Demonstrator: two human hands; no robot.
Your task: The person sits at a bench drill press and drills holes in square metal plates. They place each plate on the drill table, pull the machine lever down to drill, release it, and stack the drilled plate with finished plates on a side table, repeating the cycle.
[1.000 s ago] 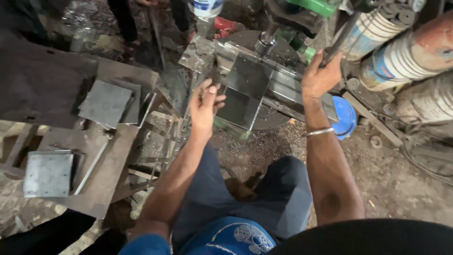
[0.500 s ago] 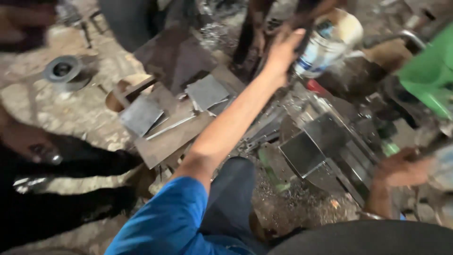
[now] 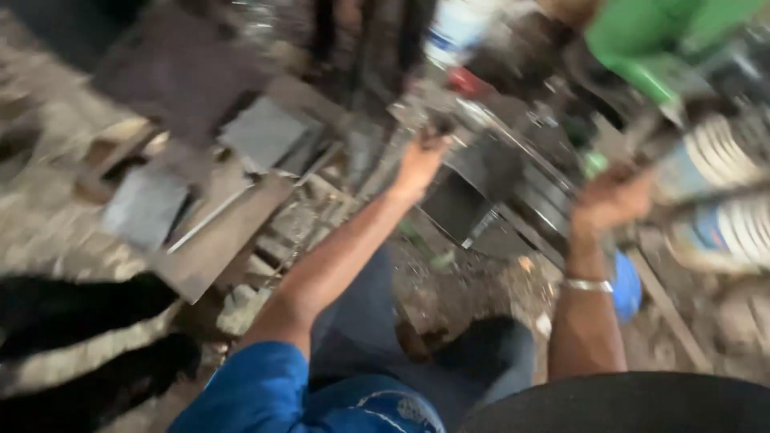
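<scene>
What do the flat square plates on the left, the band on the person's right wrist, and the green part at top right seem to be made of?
Square plates: probably steel, dull grey, thin and flat with straight edges. Wrist band: likely metal, pale and shiny. Green part: painted metal or plastic; motion blur leaves it open.

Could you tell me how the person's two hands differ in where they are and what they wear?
The left hand reaches forward to the dark metal pieces at centre; the right hand is raised at the right, near the green machine part. The right wrist wears a silver bracelet; the left wrist is bare. Both are blurred, so their grips cannot be told.
</scene>
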